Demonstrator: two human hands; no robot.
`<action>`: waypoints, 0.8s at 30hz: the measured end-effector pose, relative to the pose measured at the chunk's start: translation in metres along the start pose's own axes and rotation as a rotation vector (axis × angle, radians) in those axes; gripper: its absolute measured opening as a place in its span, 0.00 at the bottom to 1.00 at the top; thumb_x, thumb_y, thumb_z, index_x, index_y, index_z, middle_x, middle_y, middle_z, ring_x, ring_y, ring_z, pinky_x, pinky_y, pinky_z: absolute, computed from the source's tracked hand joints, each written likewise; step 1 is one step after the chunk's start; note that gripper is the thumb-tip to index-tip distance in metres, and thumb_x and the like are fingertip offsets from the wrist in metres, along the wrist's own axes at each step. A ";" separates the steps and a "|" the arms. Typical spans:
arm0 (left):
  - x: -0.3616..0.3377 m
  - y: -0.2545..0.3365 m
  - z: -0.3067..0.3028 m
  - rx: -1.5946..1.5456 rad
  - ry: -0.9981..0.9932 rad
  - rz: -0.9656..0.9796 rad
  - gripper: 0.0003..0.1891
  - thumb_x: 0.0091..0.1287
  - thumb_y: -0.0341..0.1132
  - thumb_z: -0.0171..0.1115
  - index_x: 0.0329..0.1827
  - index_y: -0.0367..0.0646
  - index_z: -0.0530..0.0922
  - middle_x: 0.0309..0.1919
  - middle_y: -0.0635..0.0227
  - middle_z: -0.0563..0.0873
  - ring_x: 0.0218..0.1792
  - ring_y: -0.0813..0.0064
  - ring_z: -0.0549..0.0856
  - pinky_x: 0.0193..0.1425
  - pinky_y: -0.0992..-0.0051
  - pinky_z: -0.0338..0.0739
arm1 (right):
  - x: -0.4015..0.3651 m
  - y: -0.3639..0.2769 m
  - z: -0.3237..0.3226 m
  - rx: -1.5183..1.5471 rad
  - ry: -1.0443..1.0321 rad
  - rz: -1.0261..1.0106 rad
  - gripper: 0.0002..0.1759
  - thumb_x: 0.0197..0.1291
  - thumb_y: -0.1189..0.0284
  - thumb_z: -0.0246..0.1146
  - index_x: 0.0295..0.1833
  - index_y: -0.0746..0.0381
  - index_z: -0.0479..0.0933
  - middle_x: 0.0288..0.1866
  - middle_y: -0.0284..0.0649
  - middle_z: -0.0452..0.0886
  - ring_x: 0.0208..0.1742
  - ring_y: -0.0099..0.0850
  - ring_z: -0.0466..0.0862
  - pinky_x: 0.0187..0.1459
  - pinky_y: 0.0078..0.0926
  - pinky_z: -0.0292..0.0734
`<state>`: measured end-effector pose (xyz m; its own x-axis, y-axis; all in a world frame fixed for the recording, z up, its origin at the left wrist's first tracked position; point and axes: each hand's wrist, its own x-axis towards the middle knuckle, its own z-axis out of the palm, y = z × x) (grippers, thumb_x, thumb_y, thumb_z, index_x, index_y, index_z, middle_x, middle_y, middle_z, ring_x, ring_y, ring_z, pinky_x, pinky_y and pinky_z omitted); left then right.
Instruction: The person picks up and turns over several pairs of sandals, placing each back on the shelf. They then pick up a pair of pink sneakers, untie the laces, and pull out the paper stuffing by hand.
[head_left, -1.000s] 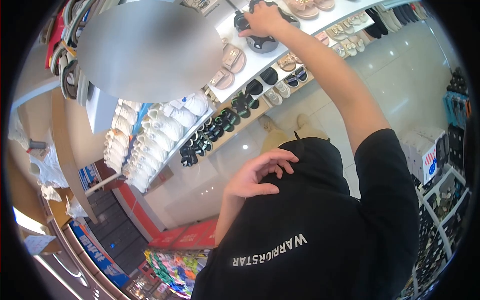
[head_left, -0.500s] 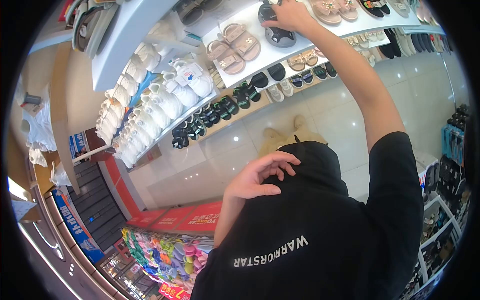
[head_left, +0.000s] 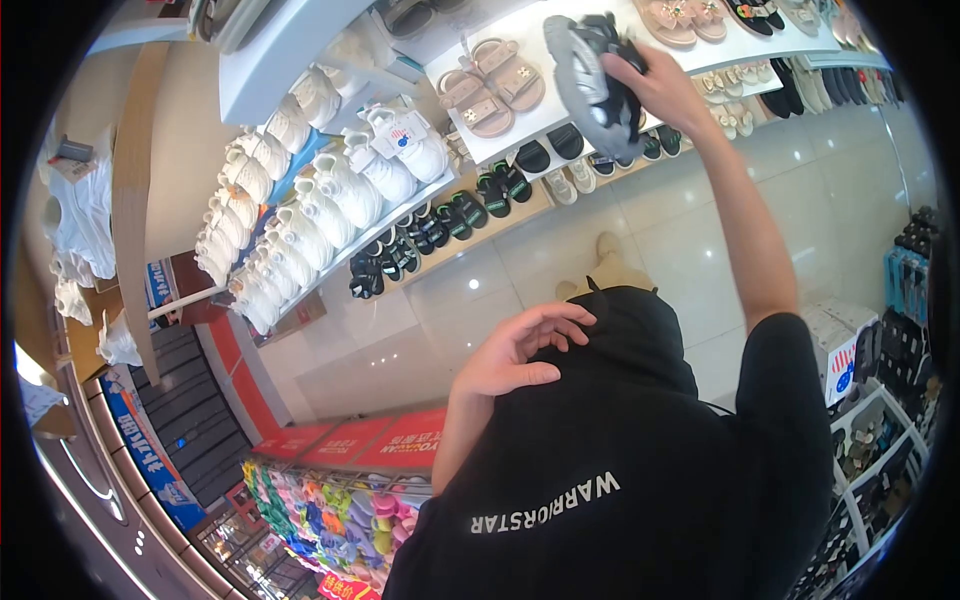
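My right hand (head_left: 655, 88) is raised over the white display shelf and grips a grey-and-black sandal (head_left: 590, 90). Tilted on edge, the sandal shows its grey sole and dark straps; my fingers are partly hidden behind it. Left of it on the shelf lies a pair of beige strappy sandals (head_left: 490, 85). My left hand (head_left: 520, 350) hovers in front of my black shirt (head_left: 640, 430), holding nothing, with its fingers loosely curled and apart.
Rows of white sneakers (head_left: 320, 195) fill the tiered shelf at left. Black slippers (head_left: 465, 210) line the lowest shelf above the tiled floor (head_left: 430, 340). Colourful footwear (head_left: 350, 520) hangs at lower left, and a white wire rack (head_left: 885, 445) stands at right.
My right hand has lifted the grey-and-black sandal off the shelf, tilting it and bringing it rightward and toward me. My left hand has barely moved.
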<state>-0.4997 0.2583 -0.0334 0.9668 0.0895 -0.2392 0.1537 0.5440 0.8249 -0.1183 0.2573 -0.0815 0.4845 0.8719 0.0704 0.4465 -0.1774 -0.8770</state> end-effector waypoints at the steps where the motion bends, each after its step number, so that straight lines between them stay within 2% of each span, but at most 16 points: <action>1: -0.004 0.000 -0.001 -0.006 0.018 0.007 0.36 0.62 0.37 0.73 0.71 0.35 0.68 0.67 0.57 0.75 0.60 0.68 0.79 0.61 0.70 0.71 | -0.021 0.000 0.009 0.325 0.026 0.187 0.34 0.67 0.40 0.56 0.54 0.63 0.81 0.47 0.40 0.87 0.46 0.32 0.86 0.46 0.34 0.81; 2: -0.007 -0.001 -0.003 -0.007 0.010 0.010 0.36 0.62 0.37 0.73 0.71 0.35 0.68 0.67 0.57 0.75 0.60 0.68 0.79 0.61 0.70 0.71 | -0.045 0.001 0.024 0.650 0.053 0.370 0.32 0.70 0.43 0.55 0.58 0.63 0.80 0.52 0.39 0.86 0.49 0.31 0.86 0.49 0.34 0.82; 4: -0.013 -0.003 -0.006 -0.057 0.080 0.073 0.36 0.61 0.38 0.73 0.71 0.35 0.69 0.67 0.55 0.75 0.60 0.66 0.79 0.61 0.69 0.72 | -0.099 -0.014 0.063 1.269 0.158 0.321 0.31 0.75 0.48 0.51 0.66 0.63 0.74 0.61 0.40 0.82 0.57 0.31 0.83 0.59 0.32 0.80; 6: -0.018 0.001 -0.010 -0.068 0.079 0.103 0.35 0.61 0.38 0.73 0.70 0.35 0.69 0.65 0.55 0.76 0.60 0.65 0.79 0.60 0.69 0.72 | -0.135 -0.028 0.093 1.631 0.129 0.311 0.31 0.75 0.48 0.51 0.66 0.63 0.74 0.61 0.40 0.82 0.57 0.31 0.83 0.59 0.32 0.79; 8: -0.026 0.001 -0.013 -0.078 0.073 0.129 0.34 0.62 0.38 0.73 0.69 0.35 0.70 0.63 0.56 0.77 0.60 0.64 0.79 0.59 0.68 0.73 | -0.162 -0.043 0.118 1.868 0.061 0.327 0.31 0.75 0.48 0.51 0.67 0.63 0.74 0.61 0.40 0.82 0.57 0.30 0.83 0.59 0.32 0.79; 13: -0.044 -0.013 -0.020 -0.118 -0.039 0.216 0.27 0.63 0.39 0.72 0.61 0.34 0.74 0.52 0.59 0.79 0.57 0.62 0.81 0.56 0.66 0.75 | -0.198 -0.063 0.137 1.987 -0.031 0.352 0.31 0.75 0.48 0.51 0.67 0.63 0.73 0.61 0.39 0.82 0.57 0.30 0.83 0.60 0.31 0.79; 19: -0.071 -0.034 -0.017 -0.267 -0.061 0.287 0.25 0.64 0.39 0.71 0.58 0.34 0.74 0.51 0.60 0.79 0.56 0.64 0.81 0.55 0.65 0.75 | -0.225 -0.078 0.149 1.954 -0.100 0.399 0.31 0.75 0.48 0.51 0.67 0.63 0.73 0.61 0.39 0.82 0.58 0.30 0.83 0.60 0.31 0.78; 24: -0.090 -0.061 -0.022 -0.385 -0.075 0.308 0.27 0.64 0.39 0.71 0.61 0.35 0.72 0.53 0.60 0.78 0.55 0.66 0.79 0.54 0.64 0.76 | -0.239 -0.085 0.149 1.888 -0.121 0.438 0.31 0.75 0.48 0.51 0.68 0.63 0.72 0.61 0.39 0.82 0.58 0.29 0.83 0.61 0.30 0.78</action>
<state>-0.6010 0.2355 -0.0732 0.9697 0.2419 0.0343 -0.2137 0.7718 0.5989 -0.3839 0.1316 -0.0944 0.2371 0.9469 -0.2170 -0.9685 0.2129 -0.1291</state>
